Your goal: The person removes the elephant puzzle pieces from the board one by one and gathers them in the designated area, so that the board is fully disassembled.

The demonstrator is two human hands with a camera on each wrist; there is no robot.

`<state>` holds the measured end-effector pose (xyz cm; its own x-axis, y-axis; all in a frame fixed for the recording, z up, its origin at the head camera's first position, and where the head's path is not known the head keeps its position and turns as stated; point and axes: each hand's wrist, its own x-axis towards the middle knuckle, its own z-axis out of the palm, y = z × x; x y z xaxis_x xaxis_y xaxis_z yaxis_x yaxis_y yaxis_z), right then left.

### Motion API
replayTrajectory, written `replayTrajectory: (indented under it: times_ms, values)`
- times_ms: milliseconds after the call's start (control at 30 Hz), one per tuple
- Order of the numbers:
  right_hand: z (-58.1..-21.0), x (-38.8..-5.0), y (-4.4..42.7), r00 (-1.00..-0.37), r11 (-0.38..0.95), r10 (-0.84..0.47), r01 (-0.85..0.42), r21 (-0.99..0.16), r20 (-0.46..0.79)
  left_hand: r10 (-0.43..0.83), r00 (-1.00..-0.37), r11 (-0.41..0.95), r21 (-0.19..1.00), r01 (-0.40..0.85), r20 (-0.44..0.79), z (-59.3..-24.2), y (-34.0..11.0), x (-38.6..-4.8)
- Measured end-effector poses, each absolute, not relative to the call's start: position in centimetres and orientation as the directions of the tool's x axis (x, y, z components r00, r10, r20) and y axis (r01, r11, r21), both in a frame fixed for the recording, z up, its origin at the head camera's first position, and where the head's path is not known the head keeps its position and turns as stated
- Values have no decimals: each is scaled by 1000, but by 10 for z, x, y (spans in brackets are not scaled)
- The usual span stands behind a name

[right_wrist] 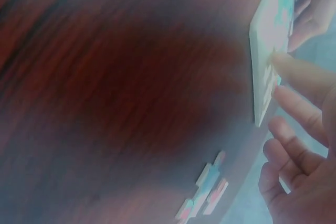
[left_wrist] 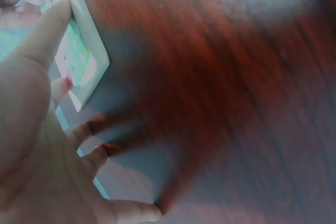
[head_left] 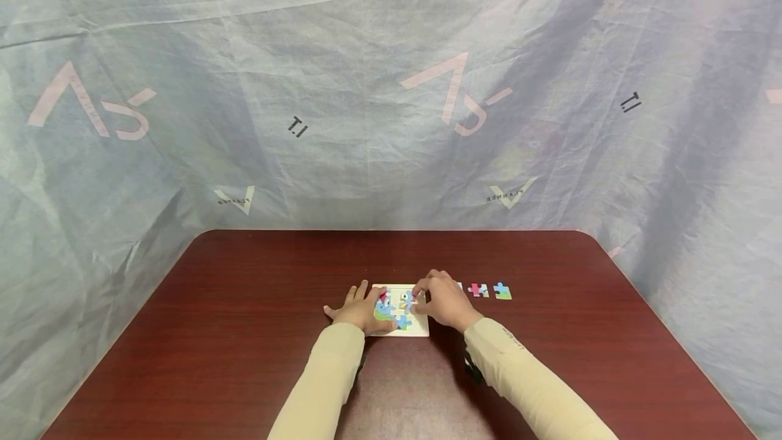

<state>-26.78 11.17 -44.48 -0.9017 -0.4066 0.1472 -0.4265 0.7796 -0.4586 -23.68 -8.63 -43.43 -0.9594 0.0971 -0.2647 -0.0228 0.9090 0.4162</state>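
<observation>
A shallow puzzle board (head_left: pixel 418 333) with a pale rim lies on the table, partly filled with colourful jigsaw pieces. My left hand (head_left: pixel 359 311) rests over its left side, fingers spread; the thumb (left_wrist: pixel 58 22) presses along the near pieces and other fingertips reach past the frame onto the table. Over the right side, my right hand (head_left: pixel 447 301) bends its thumb and index finger around a blue jigsaw piece (head_left: pixel 408 300), which they pinch at the board's surface. Its other fingers (right_wrist: pixel 289 150) curl loosely beside the board. Part of the board is hidden beneath both hands.
To the right of the board lie loose jigsaw pieces: a red-and-white one (head_left: pixel 478 290) and a blue-and-green one (head_left: pixel 502 291). Another pale edge shows behind the right hand. The dark red wooden table (head_left: pixel 244 358) ends at a hanging grey cloth (head_left: pixel 366 155).
</observation>
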Motion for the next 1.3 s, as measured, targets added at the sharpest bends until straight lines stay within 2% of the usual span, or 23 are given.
replayTrajectory:
  times_ms: [500, 1300]
  values:
    - [-439, -263, 142, -891, 760, -431, -443, -475, 140, 103, -965, 902, 432, -10, -239, -441, -87, -240]
    - [-429, -257, 194, -904, 787, -399, -423, -449, 154, 109, -969, 896, 444, 0, -220, -439, -88, -236]
